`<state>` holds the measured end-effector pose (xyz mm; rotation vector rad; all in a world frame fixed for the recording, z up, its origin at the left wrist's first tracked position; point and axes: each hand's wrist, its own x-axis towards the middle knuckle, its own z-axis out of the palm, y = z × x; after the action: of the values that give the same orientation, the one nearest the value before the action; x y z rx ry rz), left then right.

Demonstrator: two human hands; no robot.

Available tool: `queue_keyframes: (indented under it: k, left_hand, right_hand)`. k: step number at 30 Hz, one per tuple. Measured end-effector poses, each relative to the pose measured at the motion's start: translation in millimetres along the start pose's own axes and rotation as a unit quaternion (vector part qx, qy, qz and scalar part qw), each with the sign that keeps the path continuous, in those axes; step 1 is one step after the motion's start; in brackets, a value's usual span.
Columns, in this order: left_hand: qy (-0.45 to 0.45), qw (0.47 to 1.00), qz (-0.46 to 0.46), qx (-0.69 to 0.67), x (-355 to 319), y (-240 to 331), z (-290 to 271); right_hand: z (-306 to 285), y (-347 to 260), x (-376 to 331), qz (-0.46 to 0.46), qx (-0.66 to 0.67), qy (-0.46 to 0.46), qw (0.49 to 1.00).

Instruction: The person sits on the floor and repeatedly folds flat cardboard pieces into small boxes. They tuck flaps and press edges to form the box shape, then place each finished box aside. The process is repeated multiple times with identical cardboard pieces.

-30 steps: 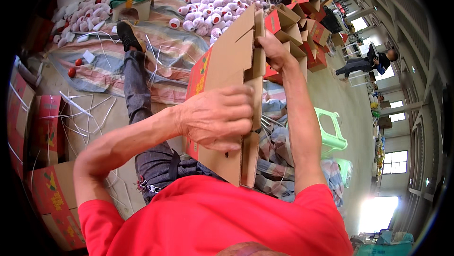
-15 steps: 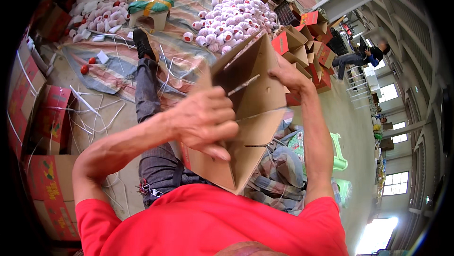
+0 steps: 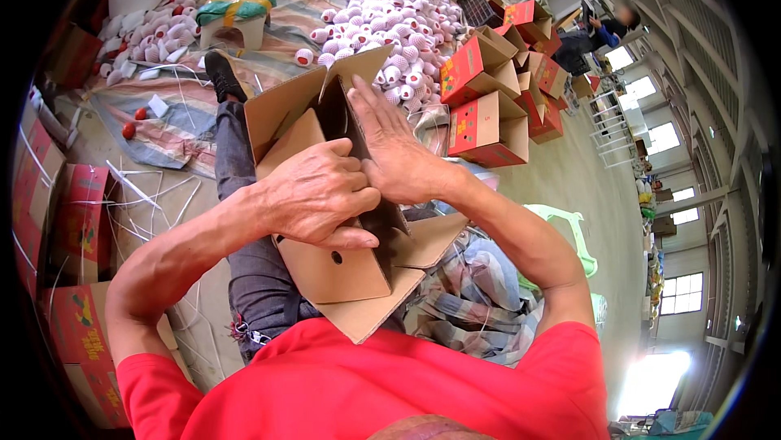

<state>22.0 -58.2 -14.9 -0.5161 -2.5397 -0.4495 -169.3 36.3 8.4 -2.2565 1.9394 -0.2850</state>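
Observation:
An unsealed brown cardboard box point(image 3: 346, 277) stands tilted between my legs, with flaps spread at its near and far ends. My left hand point(image 3: 313, 192) lies over its left side. Its fingers are curled over the edge of a cardboard panel, and its thumb points right along the near part. My right hand point(image 3: 399, 151) presses flat against the right panel, fingers stretched out toward the far end. Both hands sit close together across the box's opening. Shadow and my hands hide most of the inside.
Round fruit in white foam nets point(image 3: 399, 21) is heaped ahead on a striped sheet point(image 3: 183, 127). Open red boxes point(image 3: 488, 131) stand right of it, strapped red boxes point(image 3: 81, 224) at left. A wrapped stool point(image 3: 236, 9) stands ahead, a green stool point(image 3: 582, 241) at right. A person point(image 3: 598, 33) sits far right.
The box has turned and its sides have spread apart, showing the opening. My right hand has moved left from the far edge and flattened on the panel; my left now grips a panel edge.

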Motion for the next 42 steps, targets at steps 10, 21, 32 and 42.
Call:
queue_keyframes:
  k: [10,21,32,42]
  left_hand:
    - [-0.024,0.992,-0.113,-0.057,-9.8,-3.3,50.8]
    - [-0.061,0.973,-0.186,-0.122,-57.3,-6.0,110.3]
    - [-0.078,0.976,-0.184,0.087,-67.0,24.8,115.8]
    - [0.034,0.961,-0.27,-0.045,-88.1,49.7,98.9]
  right_hand:
    - [-3.2,19.8,33.8,-0.376,0.14,0.017,0.916]
    - [69.1,13.7,54.1,-0.357,0.125,-0.108,0.92]
    - [115.9,34.4,43.5,-0.214,0.13,-0.106,0.962]
    - [170.5,48.8,29.5,-0.15,0.042,-0.091,0.984]
